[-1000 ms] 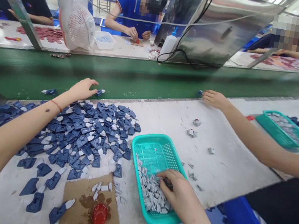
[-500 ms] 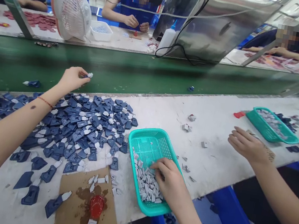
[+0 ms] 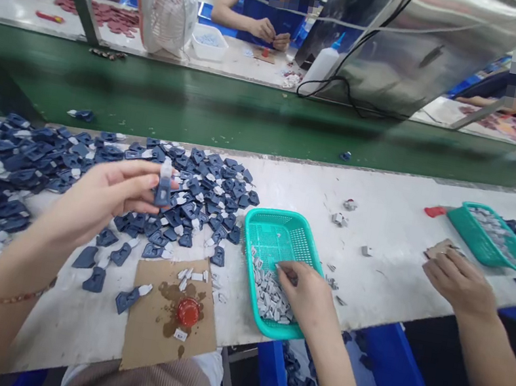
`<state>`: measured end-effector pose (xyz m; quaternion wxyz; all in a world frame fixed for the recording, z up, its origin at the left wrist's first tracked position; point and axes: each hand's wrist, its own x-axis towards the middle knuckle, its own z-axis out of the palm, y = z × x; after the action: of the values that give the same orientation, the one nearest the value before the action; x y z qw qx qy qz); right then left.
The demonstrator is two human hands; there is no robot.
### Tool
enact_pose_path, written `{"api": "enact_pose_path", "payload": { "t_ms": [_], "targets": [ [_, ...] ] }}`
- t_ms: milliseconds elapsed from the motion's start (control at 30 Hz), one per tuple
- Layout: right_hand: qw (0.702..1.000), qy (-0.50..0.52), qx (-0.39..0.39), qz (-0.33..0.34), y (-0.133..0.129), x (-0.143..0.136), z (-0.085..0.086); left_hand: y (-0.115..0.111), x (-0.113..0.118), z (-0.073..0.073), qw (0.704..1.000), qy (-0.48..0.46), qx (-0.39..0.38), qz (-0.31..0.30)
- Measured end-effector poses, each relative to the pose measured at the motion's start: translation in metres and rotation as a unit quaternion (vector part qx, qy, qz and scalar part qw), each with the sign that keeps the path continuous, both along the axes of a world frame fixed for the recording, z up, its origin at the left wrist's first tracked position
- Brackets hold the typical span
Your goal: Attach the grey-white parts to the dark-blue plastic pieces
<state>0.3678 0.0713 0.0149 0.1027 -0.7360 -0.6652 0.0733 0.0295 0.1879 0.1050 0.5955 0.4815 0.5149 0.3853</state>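
Note:
Between the thumb and fingers of my left hand (image 3: 107,196) is a dark blue rubbery tab (image 3: 164,193) with a white tip, held upright over the heap of similar blue tabs (image 3: 201,176). My right hand (image 3: 309,298) is over the teal plastic basket (image 3: 244,284), its fingers curled and pinched above the small grey-white pieces (image 3: 269,298) inside. Something pale shows at those fingertips, too small to make out. In front of me a cardboard sheet (image 3: 147,340) bears a red cap (image 3: 188,312), wet brown stains and several small white pieces (image 3: 185,278).
At the right, a co-worker's hand (image 3: 462,279) is near a second teal basket (image 3: 469,240). A few grey pieces (image 3: 340,219) lie on the white table. Behind runs a green belt (image 3: 232,115); beyond it stands a white bottle (image 3: 320,68). A blue bin (image 3: 272,382) sits below the edge.
My left hand has come back from over the green belt toward me, bringing the blue tab. My right hand stays at the basket, fingers drawn in more. The camera view has shifted.

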Motion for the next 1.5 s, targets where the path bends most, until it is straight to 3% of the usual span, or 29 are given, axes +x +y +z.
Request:
{"api": "enact_pose_path", "payload": {
  "t_ms": [267, 467, 567, 667, 733, 800, 967, 1167, 1500],
  "targets": [
    [1.0, -0.022, -0.003, 0.003, 0.003, -0.006, 0.002, -0.099, -0.027, -0.057, 0.983, -0.09, -0.157, 0.02],
    [1.0, -0.007, -0.011, -0.006, 0.008, -0.007, 0.006, -0.14, -0.032, -0.078, 0.975, -0.117, -0.187, 0.009],
    [1.0, -0.003, 0.009, -0.022, 0.005, -0.016, 0.016, -0.15, -0.03, -0.083, 0.973, -0.14, -0.183, 0.015],
    [0.998, 0.022, 0.049, -0.021, -0.008, -0.042, 0.035, -0.157, -0.025, -0.087, 0.973, -0.151, -0.176, 0.01],
    [0.994, 0.08, 0.061, 0.031, -0.02, -0.069, 0.048, -0.162, -0.021, -0.09, 0.973, -0.152, -0.174, 0.01],
    [0.985, 0.13, 0.011, 0.11, -0.031, -0.099, 0.055, -0.167, -0.017, -0.093, 0.971, -0.153, -0.181, 0.013],
    [0.97, 0.139, -0.038, 0.196, -0.04, -0.145, 0.045, -0.176, -0.012, -0.099, 0.971, -0.154, -0.183, -0.002],
    [0.966, 0.083, -0.057, 0.239, -0.037, -0.152, 0.038, -0.177, -0.011, -0.1, 0.97, -0.164, -0.18, 0.0],
    [0.969, 0.112, -0.066, 0.211, -0.038, -0.154, 0.039, -0.175, -0.007, -0.1, 0.971, -0.166, -0.173, -0.006]
  ]
}}
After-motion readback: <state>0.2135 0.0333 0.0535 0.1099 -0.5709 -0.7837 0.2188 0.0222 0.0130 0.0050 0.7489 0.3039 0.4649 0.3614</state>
